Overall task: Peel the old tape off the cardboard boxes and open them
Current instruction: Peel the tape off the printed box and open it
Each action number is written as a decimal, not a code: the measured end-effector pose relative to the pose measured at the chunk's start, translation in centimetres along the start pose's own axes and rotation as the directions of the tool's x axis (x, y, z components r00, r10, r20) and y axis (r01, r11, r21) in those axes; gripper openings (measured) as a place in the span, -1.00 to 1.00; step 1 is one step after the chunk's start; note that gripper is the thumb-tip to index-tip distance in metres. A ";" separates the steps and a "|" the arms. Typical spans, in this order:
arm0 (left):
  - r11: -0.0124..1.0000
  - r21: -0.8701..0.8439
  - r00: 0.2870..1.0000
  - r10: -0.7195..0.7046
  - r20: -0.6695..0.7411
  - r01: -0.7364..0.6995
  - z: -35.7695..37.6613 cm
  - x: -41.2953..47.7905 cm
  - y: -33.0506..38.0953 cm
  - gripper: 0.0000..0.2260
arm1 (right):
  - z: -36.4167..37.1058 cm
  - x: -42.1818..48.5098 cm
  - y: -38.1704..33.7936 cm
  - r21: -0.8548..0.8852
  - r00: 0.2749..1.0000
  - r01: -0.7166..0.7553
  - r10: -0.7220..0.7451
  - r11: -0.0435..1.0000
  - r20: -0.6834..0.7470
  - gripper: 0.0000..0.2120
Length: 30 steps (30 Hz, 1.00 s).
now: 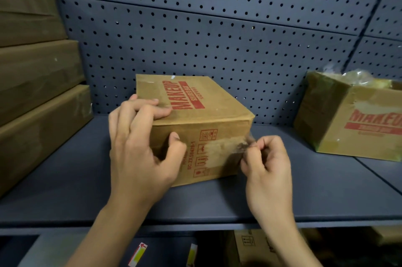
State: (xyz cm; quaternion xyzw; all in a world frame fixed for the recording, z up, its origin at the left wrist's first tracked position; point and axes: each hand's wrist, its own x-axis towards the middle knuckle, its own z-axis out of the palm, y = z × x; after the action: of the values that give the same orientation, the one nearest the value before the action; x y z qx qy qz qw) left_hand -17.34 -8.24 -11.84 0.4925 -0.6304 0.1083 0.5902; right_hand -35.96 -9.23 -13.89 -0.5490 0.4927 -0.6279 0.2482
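While the tape was being peeled: right hand (266, 164) pinched the clear tape (244, 144) at the box's (202, 114) 3 o'clock corner.
Left hand (139, 142): gripped the 9 o'clock corner on the shelf (65, 179).
Next: probably a steady pull round that corner.
Hidden: the tape's far run.

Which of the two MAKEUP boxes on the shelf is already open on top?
The box at the far right, which neither hand touches: crumpled plastic shows at its open top. The middle box, gripped by the left hand, is closed.
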 end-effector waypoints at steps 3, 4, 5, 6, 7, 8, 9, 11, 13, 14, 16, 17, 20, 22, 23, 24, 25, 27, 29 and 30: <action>1.000 0.009 1.000 -0.009 0.010 0.009 -0.1 0.1 0.0 -0.69 | 0.0 0.4 0.0 0.123 0.998 -0.051 0.048 0.991 0.029 -0.78; 1.000 0.010 1.000 -0.010 0.009 0.010 -0.1 0.1 0.0 -0.69 | -0.1 0.4 0.0 0.159 0.997 -0.069 0.064 0.985 0.036 -0.76; 1.000 0.008 1.000 -0.011 0.005 0.011 -0.1 0.2 0.1 -0.69 | -0.2 0.5 -0.1 0.198 0.995 -0.099 0.095 0.975 0.032 -0.76; 1.000 0.004 1.000 -0.012 0.001 0.012 0.0 0.2 0.1 -0.68 | -0.4 0.6 -0.1 0.247 0.990 -0.144 0.143 0.958 0.020 -0.76; 1.000 0.000 1.000 -0.013 -0.004 0.013 0.0 0.2 0.2 -0.67 | -0.7 0.7 -0.1 0.302 0.980 -0.194 0.201 0.933 0.010 -0.76; 1.000 -0.003 1.000 -0.017 -0.009 0.017 0.0 0.3 0.2 -0.66 | -0.9 0.8 0.0 0.341 0.968 -0.238 0.252 0.909 0.006 -0.77; 1.000 -0.005 1.000 -0.023 -0.013 0.023 0.0 0.3 0.2 -0.65 | -1.1 0.9 0.0 0.359 0.959 -0.268 0.285 0.894 0.007 -0.78; 0.999 -0.006 0.999 -0.039 -0.011 0.039 0.0 0.4 0.1 -0.64 | -1.4 1.1 0.2 0.381 0.950 -0.298 0.311 0.875 0.029 -0.79; 0.998 -0.005 0.998 -0.057 0.000 0.057 -0.1 0.5 0.1 -0.61 | -1.6 0.9 -0.1 0.425 0.943 -0.322 0.325 0.846 0.069 -0.80; 0.998 -0.004 0.998 -0.063 0.002 0.063 -0.1 0.6 0.2 -0.59 | -1.8 0.9 -0.2 0.443 0.942 -0.329 0.325 0.834 0.089 -0.81; 0.997 0.001 0.997 -0.078 -0.003 0.078 -0.1 0.7 0.4 -0.56 | -2.0 0.8 -0.5 0.465 0.947 -0.320 0.293 0.825 0.132 -0.82; 0.996 0.006 0.996 -0.085 -0.010 0.085 -0.1 0.7 0.5 -0.56 | -2.1 0.8 -0.5 0.468 0.950 -0.312 0.268 0.827 0.160 -0.82; 0.995 0.017 0.995 -0.093 -0.036 0.093 -0.2 0.8 0.7 -0.57 | -2.3 0.6 -0.2 0.417 0.957 -0.264 0.184 0.869 0.222 -0.78; 0.995 0.015 0.994 -0.095 -0.049 0.096 -0.4 0.9 0.7 -0.58 | -2.4 0.2 -0.2 0.379 0.961 -0.200 0.107 0.903 0.253 -0.73; 0.995 0.013 0.994 -0.094 -0.053 0.095 -0.5 0.9 0.7 -0.58 | -2.4 0.0 -0.4 0.380 0.958 -0.181 0.075 0.907 0.277 -0.65; 0.996 0.010 0.994 -0.092 -0.055 0.092 -0.7 1.0 0.7 -0.59 | -2.4 -0.2 -0.6 0.375 0.955 -0.159 0.045 0.914 0.294 -0.52; 0.996 0.010 0.995 -0.088 -0.053 0.089 -0.8 1.0 0.6 -0.59 | -2.4 -0.4 -0.9 0.355 0.953 -0.131 0.018 0.926 0.304 -0.42; 0.996 0.017 0.996 -0.082 -0.043 0.083 -1.0 0.9 0.6 -0.60 | -2.2 -0.5 -1.1 0.266 0.960 -0.059 -0.019 0.962 0.278 -0.54; 0.997 0.011 0.996 -0.082 -0.039 0.083 -1.2 0.9 0.5 -0.61 | -2.0 -0.4 -0.9 0.250 0.972 -0.066 0.006 0.966 0.233 -0.81; 0.997 0.000 0.996 -0.081 -0.036 0.081 -1.3 1.0 0.4 -0.63 | -2.0 -0.3 -0.7 0.276 0.970 -0.119 0.053 0.954 0.237 -0.88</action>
State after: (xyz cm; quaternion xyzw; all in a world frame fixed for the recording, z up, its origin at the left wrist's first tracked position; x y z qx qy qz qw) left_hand -16.60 -7.55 -10.47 0.5162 -0.5990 0.0936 0.6050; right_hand -37.62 -7.95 -13.22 -0.5529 0.3878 -0.6147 0.4075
